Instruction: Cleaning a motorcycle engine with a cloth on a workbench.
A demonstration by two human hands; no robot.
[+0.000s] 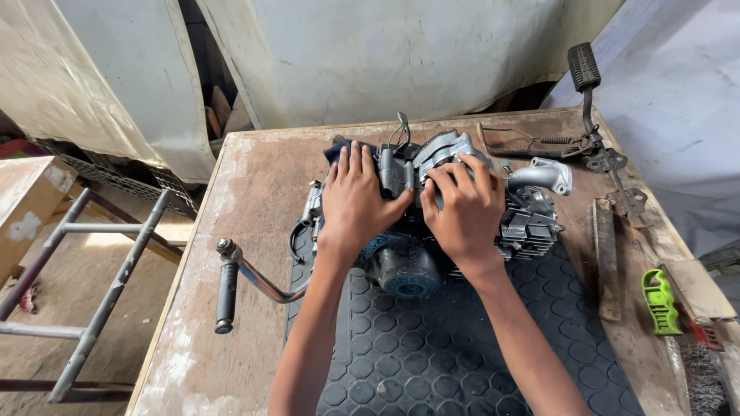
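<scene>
A small grey motorcycle engine [532, 219] lies on a black rubber mat [447, 347] on a worn wooden table [247, 192]. My left hand [356, 202] rests flat on the engine's left side, fingers spread over the casing. My right hand [464, 206] lies on its top middle, fingers curled onto the metal cover. A kick-start lever [231, 283] with a black rubber grip sticks out to the left of the engine. The dark round cover [406, 271] faces me between my wrists.
At the table's right side lie a foot pedal assembly with rubber pad [593, 115], a flat rusty file [605, 254], a green plastic tool [660, 300] and a brush [705, 308]. A metal frame [92, 308] stands on the floor to the left. Pale sheeting hangs behind.
</scene>
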